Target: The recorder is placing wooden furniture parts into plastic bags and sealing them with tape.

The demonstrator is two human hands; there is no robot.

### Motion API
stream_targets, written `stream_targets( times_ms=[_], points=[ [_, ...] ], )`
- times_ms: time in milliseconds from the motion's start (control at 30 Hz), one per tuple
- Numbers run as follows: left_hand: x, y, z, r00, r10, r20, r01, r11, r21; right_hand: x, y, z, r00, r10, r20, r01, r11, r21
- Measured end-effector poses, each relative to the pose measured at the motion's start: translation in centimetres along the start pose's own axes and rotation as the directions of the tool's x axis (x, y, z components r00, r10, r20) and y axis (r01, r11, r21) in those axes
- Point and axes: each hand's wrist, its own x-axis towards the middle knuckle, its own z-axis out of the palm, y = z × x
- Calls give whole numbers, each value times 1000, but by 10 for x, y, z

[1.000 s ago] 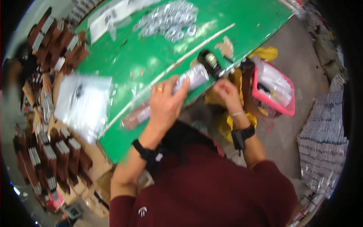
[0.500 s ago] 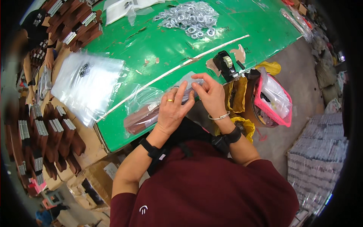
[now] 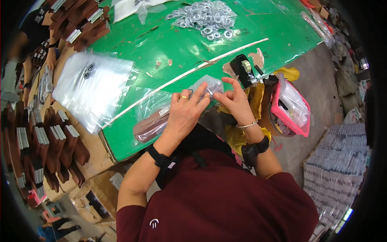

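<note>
A clear plastic bag [image 3: 155, 100] with a long brown piece [image 3: 150, 127] inside lies along the near edge of the green table. My left hand [image 3: 186, 108] rests flat on the bag, fingers stretched out over its right part. At that bag's right end, a bunched clear portion [image 3: 215, 85] shows beyond my fingertips. My right hand [image 3: 236, 101] is beside this end, index finger raised and thumb apart from it, the other fingers partly curled. Nothing can be made out between its thumb and index finger. A black tape dispenser [image 3: 243, 69] stands just beyond my right hand.
Flat clear bags [image 3: 94, 86] lie stacked at the left. A heap of small bagged round parts [image 3: 205, 18] sits at the far side. Brown pieces [image 3: 48, 145] are piled on the left, near a co-worker's arm [image 3: 51, 56]. A pink-rimmed basket [image 3: 305, 121] stands right of the table.
My right hand has moved slightly right, away from my left hand, and its thumb and index finger are wider apart. More of the bag's right end shows.
</note>
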Motion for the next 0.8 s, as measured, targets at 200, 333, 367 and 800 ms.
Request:
stream_targets(
  times_ms=[200, 333, 367, 800],
  points=[
    [-8, -25, -24, 987, -154, 46, 155, 988, -28, 17, 5, 33, 992, -1, 124, 14, 994, -108],
    [7, -19, 32, 958, -200, -207, 129, 942, -311, 29, 41, -2, 952, -307, -5, 301, 938, -173],
    [11, -23, 38, 977, -202, -73, 153, 894, -420, 35, 46, -14, 962, -274, 19, 275, 956, -103],
    [21, -44, 55, 961, -275, -8, 234, 832, -503, 130, 91, -58, 898, -365, 245, 431, 841, -328]
  ],
)
